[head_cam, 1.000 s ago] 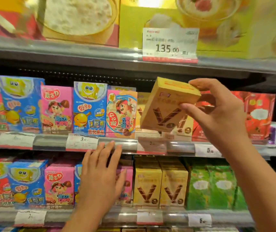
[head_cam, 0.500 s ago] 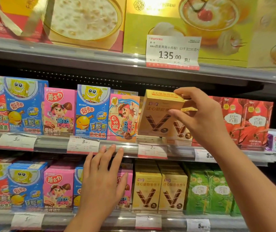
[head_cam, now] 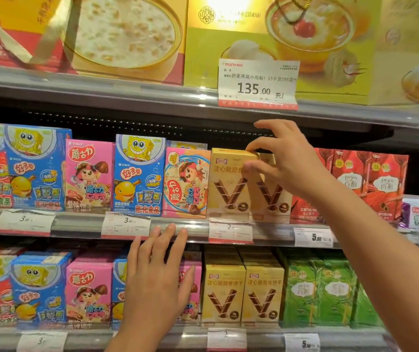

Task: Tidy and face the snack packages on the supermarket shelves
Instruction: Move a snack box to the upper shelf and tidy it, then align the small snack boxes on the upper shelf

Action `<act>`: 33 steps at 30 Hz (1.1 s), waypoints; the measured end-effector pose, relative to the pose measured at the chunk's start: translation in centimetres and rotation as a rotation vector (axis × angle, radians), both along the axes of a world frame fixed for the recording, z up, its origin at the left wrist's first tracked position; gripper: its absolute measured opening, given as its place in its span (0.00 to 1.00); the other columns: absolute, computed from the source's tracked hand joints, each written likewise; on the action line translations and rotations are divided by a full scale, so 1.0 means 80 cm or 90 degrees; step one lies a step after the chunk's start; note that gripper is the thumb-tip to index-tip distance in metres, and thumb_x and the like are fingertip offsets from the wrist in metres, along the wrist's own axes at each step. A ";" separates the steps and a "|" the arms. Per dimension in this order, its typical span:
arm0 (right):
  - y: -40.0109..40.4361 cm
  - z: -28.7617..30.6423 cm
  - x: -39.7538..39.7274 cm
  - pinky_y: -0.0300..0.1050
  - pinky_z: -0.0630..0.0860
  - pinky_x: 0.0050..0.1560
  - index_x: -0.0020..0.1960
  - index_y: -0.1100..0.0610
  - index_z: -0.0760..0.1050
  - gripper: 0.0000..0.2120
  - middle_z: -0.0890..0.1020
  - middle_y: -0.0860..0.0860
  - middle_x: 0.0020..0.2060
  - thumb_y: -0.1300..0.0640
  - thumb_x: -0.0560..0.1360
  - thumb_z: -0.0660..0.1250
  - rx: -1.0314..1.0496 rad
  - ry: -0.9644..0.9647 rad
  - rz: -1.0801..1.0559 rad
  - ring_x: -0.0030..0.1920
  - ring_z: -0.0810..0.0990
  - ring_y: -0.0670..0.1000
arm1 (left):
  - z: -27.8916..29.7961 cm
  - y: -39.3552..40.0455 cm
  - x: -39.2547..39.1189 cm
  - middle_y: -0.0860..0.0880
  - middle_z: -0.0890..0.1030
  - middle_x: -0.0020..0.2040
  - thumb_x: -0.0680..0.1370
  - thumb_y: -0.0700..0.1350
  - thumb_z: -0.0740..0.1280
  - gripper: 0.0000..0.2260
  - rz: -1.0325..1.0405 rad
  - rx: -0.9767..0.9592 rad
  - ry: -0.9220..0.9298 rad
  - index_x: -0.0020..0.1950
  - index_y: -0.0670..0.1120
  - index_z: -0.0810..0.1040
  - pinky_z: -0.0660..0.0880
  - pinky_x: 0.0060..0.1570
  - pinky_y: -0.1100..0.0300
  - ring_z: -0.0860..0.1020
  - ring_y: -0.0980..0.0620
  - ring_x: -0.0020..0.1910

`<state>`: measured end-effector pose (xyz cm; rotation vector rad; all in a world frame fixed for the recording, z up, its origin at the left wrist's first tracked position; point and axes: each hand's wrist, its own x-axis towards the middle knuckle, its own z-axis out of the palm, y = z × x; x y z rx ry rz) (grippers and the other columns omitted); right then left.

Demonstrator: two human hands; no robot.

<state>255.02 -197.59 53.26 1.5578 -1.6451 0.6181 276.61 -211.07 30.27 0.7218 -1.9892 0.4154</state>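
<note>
A yellow wafer-roll box (head_cam: 230, 184) stands upright on the middle shelf (head_cam: 193, 231), face forward, beside a second yellow box (head_cam: 273, 196). My right hand (head_cam: 283, 158) pinches the first box at its top right corner, thumb on the front and fingers over the top. My left hand (head_cam: 156, 270) lies flat with straight fingers against the pink and blue boxes on the lower shelf, its fingertips reaching the middle shelf's rail.
Pink (head_cam: 89, 176), blue (head_cam: 138, 175) and red (head_cam: 370, 184) snack boxes line the middle shelf. Yellow (head_cam: 223, 293) and green (head_cam: 322, 293) boxes fill the lower shelf. Large gift boxes (head_cam: 279, 39) sit above, with a 135.00 price tag (head_cam: 257, 83).
My right hand has brought the yellow box down from a tilted position in the air and set it upright on the middle shelf. My left hand has stayed in place.
</note>
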 end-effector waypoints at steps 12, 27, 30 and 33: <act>-0.023 0.020 -0.014 0.54 0.73 0.62 0.69 0.49 0.76 0.22 0.77 0.49 0.67 0.40 0.80 0.63 0.156 0.007 -0.069 0.67 0.72 0.54 | -0.002 -0.004 -0.003 0.45 0.69 0.72 0.75 0.59 0.60 0.30 -0.005 0.006 -0.003 0.75 0.49 0.67 0.58 0.74 0.37 0.67 0.40 0.72; -0.071 0.010 0.085 0.53 0.76 0.61 0.73 0.49 0.71 0.25 0.77 0.47 0.67 0.41 0.79 0.64 0.089 0.071 0.006 0.65 0.74 0.51 | 0.026 -0.016 0.053 0.50 0.72 0.70 0.76 0.57 0.62 0.24 -0.064 0.011 0.000 0.72 0.50 0.73 0.70 0.68 0.41 0.71 0.45 0.69; -0.085 0.006 0.093 0.53 0.78 0.57 0.67 0.49 0.75 0.22 0.78 0.47 0.63 0.39 0.78 0.64 0.107 0.083 -0.022 0.63 0.74 0.52 | 0.023 -0.032 0.077 0.47 0.74 0.69 0.75 0.55 0.62 0.25 -0.008 0.012 0.023 0.70 0.47 0.76 0.70 0.67 0.41 0.73 0.42 0.68; -0.091 0.000 0.095 0.48 0.78 0.51 0.57 0.47 0.76 0.16 0.78 0.44 0.54 0.38 0.77 0.65 0.102 0.077 -0.016 0.55 0.74 0.48 | 0.014 -0.044 0.090 0.47 0.74 0.72 0.74 0.56 0.61 0.27 0.019 -0.013 0.013 0.70 0.46 0.77 0.63 0.69 0.42 0.72 0.43 0.70</act>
